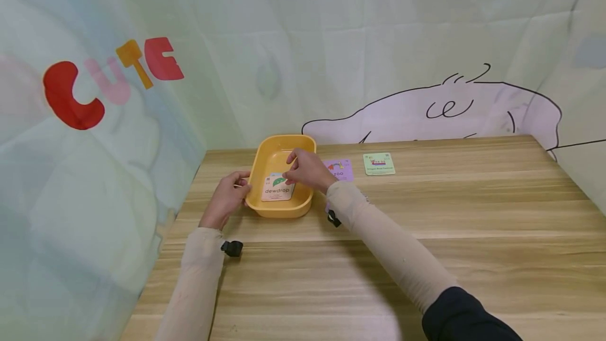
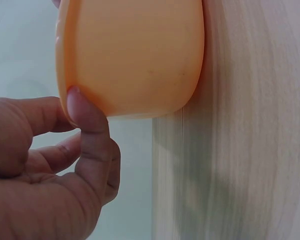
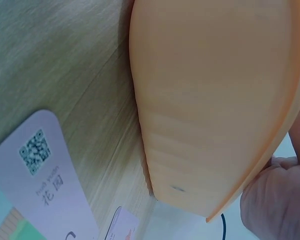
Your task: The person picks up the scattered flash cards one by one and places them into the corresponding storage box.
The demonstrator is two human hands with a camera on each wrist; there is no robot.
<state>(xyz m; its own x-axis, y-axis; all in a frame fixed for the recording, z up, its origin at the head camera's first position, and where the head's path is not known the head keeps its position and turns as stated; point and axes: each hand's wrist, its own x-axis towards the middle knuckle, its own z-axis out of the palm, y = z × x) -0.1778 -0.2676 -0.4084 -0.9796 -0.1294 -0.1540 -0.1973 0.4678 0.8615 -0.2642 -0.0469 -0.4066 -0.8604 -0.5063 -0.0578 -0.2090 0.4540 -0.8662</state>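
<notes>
A yellow plastic tray (image 1: 303,209) with rounded corners stands on the wooden table. My left hand (image 1: 227,196) holds its left side; in the left wrist view the thumb and fingers pinch the tray's rim (image 2: 62,55). Over the tray's right side reaches my right hand (image 1: 310,170), with curled fingers pinching the upper right corner of a pale card (image 1: 276,191). The card reads "dewdrop", bears a green leaf picture and lies face up within the tray. In the right wrist view the tray's wall (image 3: 215,100) hides the card, and the curled fingers (image 3: 275,200) show beyond the rim.
A purple "zoo" card (image 1: 343,171) lies right of the tray, partly behind my right hand. Farther right is a green card (image 1: 379,164) with a boat picture. Another purple card (image 3: 50,185) lies nearer me, under the right forearm. A printed cloth (image 1: 265,67) hangs behind the table.
</notes>
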